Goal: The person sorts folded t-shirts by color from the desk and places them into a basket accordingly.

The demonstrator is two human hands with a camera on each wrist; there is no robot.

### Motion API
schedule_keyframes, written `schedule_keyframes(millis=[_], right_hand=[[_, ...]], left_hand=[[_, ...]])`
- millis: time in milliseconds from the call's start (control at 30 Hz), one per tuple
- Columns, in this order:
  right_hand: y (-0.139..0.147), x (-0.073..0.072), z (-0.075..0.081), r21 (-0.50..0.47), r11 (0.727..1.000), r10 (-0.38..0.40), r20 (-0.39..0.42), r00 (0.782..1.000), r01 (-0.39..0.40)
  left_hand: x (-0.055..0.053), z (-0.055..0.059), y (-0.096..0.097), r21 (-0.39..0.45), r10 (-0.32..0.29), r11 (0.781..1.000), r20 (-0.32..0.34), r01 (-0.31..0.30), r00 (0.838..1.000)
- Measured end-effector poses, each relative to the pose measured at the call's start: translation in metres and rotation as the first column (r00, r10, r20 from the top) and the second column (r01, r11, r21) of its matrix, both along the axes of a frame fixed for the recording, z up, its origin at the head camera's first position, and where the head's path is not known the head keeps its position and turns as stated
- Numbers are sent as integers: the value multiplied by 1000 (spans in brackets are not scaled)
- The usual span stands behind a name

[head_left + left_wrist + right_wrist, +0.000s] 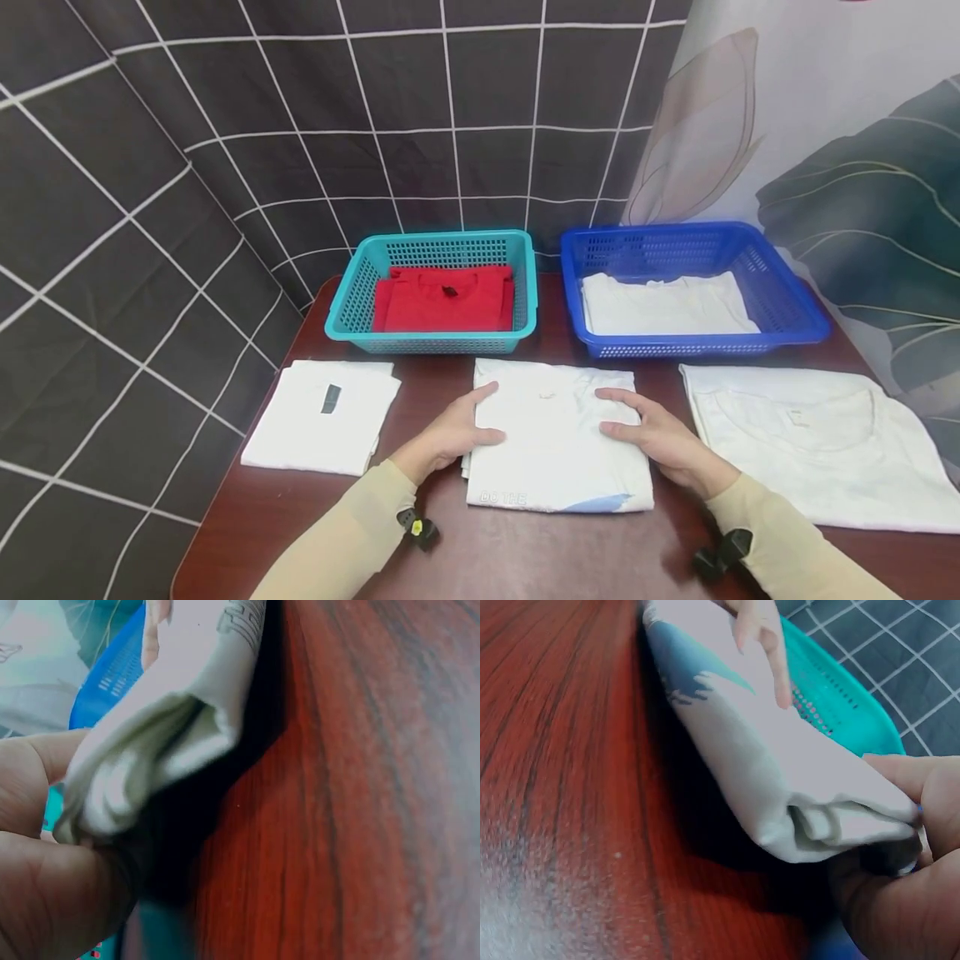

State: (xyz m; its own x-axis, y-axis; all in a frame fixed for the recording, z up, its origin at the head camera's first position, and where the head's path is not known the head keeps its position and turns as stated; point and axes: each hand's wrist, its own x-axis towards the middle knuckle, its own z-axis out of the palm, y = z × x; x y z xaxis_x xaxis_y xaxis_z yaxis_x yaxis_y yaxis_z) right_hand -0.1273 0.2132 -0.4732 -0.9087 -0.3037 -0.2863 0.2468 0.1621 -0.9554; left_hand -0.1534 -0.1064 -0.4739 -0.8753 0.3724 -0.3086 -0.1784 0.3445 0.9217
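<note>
A folded white T-shirt (558,442) with lettering and a blue print patch along its near edge spans the space between both hands. My left hand (457,427) grips its left side, and my right hand (667,437) holds the right side. Seen from the left wrist, the fingers (30,877) pinch the layered fold from above and below. In the right wrist view the shirt's folded end (817,825) sits between finger and thumb, with a dark shadow on the table beneath it. The undersides of both hands are partly hidden.
Behind stand a teal basket (431,342) with folded red shirts (450,302) and a blue basket (705,342) with a folded white shirt (667,307). One white folded garment (322,425) lies left on the brown table (525,558), another white shirt (817,450) right.
</note>
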Motion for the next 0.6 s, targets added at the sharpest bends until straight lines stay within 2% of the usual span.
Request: schedule_keyframes(millis=[100,267,433,600], right_hand=[[-2,0,-1,119,992,-23,-68,997,31],[-3,1,2,286,954,-30,-193,981,86],[-2,7,13,332,937,-24,-248,969,108],[4,19,33,289,951,-39,-238,970,110]], left_hand=[[0,0,0,8,-9,1000,-4,9,1000],[3,3,-2,-14,-23,1000,-49,23,999],[10,8,-4,-6,-23,1000,-97,22,995],[17,22,-2,14,-29,999,-166,32,986]])
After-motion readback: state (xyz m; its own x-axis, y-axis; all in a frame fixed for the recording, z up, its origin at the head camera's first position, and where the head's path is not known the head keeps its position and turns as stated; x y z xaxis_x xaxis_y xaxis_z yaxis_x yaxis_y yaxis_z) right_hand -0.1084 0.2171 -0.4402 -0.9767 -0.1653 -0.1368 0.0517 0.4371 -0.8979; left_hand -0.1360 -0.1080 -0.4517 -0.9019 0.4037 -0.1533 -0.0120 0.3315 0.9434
